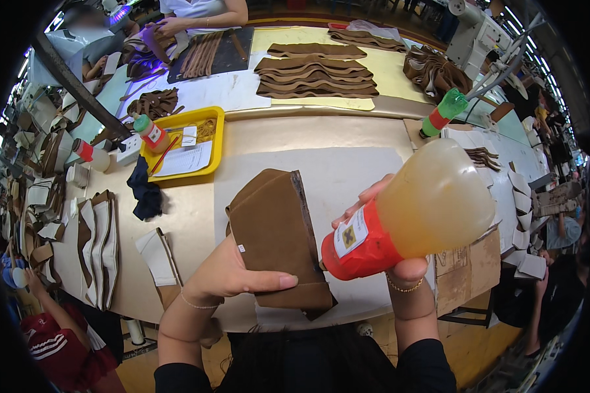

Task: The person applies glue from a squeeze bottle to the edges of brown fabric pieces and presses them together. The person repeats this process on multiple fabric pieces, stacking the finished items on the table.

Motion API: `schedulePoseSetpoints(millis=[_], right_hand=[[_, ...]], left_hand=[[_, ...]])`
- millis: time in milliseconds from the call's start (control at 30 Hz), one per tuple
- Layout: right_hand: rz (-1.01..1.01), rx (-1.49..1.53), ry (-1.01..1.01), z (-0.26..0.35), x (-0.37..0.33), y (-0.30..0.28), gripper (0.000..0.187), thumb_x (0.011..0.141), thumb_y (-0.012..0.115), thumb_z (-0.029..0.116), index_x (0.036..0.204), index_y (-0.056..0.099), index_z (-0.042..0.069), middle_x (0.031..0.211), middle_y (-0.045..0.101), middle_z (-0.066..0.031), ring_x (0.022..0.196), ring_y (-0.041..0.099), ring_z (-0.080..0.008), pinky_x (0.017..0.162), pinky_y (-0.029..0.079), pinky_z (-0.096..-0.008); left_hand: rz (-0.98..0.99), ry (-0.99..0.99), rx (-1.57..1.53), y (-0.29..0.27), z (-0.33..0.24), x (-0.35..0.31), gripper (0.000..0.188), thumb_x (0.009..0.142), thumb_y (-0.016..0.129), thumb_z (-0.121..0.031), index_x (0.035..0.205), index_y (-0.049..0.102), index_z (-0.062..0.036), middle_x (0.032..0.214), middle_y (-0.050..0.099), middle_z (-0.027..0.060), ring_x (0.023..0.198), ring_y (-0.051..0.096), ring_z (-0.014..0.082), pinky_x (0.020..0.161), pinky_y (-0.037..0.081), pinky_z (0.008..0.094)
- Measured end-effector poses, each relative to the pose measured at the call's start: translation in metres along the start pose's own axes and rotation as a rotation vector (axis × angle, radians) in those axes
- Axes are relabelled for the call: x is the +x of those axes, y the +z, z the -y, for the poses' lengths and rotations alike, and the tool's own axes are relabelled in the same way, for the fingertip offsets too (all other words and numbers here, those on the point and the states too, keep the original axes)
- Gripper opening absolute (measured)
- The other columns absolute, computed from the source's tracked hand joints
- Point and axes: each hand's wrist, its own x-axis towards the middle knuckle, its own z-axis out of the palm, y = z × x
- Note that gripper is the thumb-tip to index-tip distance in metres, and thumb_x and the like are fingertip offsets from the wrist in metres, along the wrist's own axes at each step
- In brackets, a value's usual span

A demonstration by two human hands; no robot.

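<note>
While a brown leather piece (276,239) stands tilted above the near edge of the table (347,141), its long axis running from upper left down to lower right, a worker's left hand (233,272) is closed around its lower left side, thumb laid flat across the face. Just beside the piece's dark right edge, the red neck of an upturned glue bottle (413,213) points down and to the left; whether its tip touches the leather cannot be told. The right hand (390,262) is wrapped around that red neck from below, fingers showing behind it, and the yellowish body of the bottle rises up and to the right. The bottle hand is thus the nearer one to the leather's right edge. Farther off on the table lie a dark cloth (144,193), a yellow tray (183,144) with papers, and stacks of brown strips (316,77). Another person's hands (170,26) work at the far end.
</note>
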Motion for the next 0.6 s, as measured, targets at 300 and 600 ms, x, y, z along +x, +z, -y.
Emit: schedulePoseSetpoints(millis=[300,600], right_hand=[[-0.14,0.052,-0.083,0.002,-0.005,-0.009,0.097,0.051,0.062,0.081,0.099,0.049,-0.002,0.081,0.054,-0.008,0.074,0.063,-0.0193,0.065,0.056,-0.0337],[-0.341,0.413,-0.067,-0.01,0.015,-0.029,0.083,0.075,0.036,0.079,0.1,0.05,0.0,0.078,0.059,-0.0093,0.066,0.063,-0.0206,0.052,0.053,-0.0291]], left_hand=[[0.004,-0.055,-0.046,0.0,-0.002,-0.001,0.059,0.066,0.077,-0.007,0.116,0.049,0.0008,0.106,0.058,0.0062,0.098,0.055,0.0139,0.086,0.044,0.0288],[0.045,-0.053,0.045,0.003,-0.009,-0.002,0.062,0.065,0.078,-0.008,0.119,0.049,0.0,0.106,0.058,0.0054,0.099,0.054,0.0138,0.087,0.044,0.029]])
